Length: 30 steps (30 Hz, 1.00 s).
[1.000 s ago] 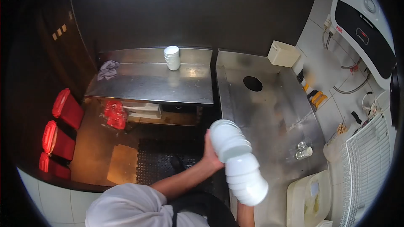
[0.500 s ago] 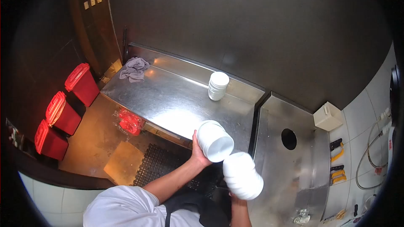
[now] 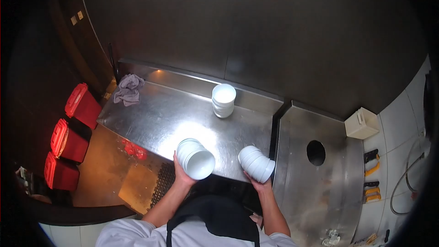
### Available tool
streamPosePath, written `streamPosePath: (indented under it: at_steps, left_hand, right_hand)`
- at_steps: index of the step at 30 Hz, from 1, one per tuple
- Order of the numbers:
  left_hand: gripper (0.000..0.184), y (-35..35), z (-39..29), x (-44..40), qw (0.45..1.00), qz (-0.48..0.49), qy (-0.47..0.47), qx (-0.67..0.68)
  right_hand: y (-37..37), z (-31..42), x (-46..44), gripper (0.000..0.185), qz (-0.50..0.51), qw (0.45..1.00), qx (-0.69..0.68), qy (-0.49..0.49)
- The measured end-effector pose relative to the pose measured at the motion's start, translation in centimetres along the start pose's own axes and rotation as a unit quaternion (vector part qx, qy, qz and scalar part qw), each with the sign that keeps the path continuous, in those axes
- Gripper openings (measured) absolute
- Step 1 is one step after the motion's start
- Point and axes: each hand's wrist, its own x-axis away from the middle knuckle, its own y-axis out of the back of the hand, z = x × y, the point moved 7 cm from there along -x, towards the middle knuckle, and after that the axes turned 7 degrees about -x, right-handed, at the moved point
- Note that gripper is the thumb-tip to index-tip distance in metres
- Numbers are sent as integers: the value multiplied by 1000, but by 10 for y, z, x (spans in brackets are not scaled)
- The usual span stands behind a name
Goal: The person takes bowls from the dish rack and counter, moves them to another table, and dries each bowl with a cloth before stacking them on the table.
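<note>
A tilted stack of white bowls (image 3: 195,159) rests in my left hand (image 3: 184,176), with the open mouth of the nearest bowl facing me. My right hand (image 3: 259,185) grips a second stack of white bowls (image 3: 256,163) from below, and it leans over to the right. The two stacks are apart, both near the front edge of the steel table (image 3: 155,110). Farther back on that table, a third white bowl stack (image 3: 223,101) stands upright by the rear ledge. Most of my fingers are hidden behind the bowls.
A grey cloth (image 3: 129,89) lies at the table's left end. To the right, a steel counter (image 3: 297,187) has a round hole (image 3: 316,153). Red lidded bins (image 3: 69,141) stand on the left floor. A white box (image 3: 362,123) and yellow-handled tools (image 3: 372,166) are by the right wall.
My hands have moved apart, the left one leftward and the right one forward over the table edge. Both still hold their bowl stacks. The camera view has shifted slightly.
</note>
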Motion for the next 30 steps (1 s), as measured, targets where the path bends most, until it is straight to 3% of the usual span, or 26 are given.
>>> streamPosePath:
  at_steps: [6,14,21,25,27,28,30]
  left_hand:
    - [66,1,-26,-7,995,11,-95,19]
    - [68,3,-63,-37,994,7,-89,60]
    - [70,2,-112,-78,999,-26,-40,21]
    - [69,1,-130,-110,999,9,11,28]
    - [70,-11,-136,-118,999,10,39,30]
    - [70,-16,-140,-123,998,13,52,29]
    - [71,-18,-142,-136,995,9,92,40]
  right_hand:
    - [-39,42,-56,52,-117,972,188,-74]
    - [-102,65,-164,46,-169,893,409,-77]
    - [-152,67,-213,54,-168,897,403,-66]
    - [-154,59,-220,103,-91,925,366,-42]
    - [-163,51,-189,105,-149,917,369,35]
    - [-157,47,-169,105,-191,886,412,96]
    - [-161,26,-124,73,-234,807,477,259]
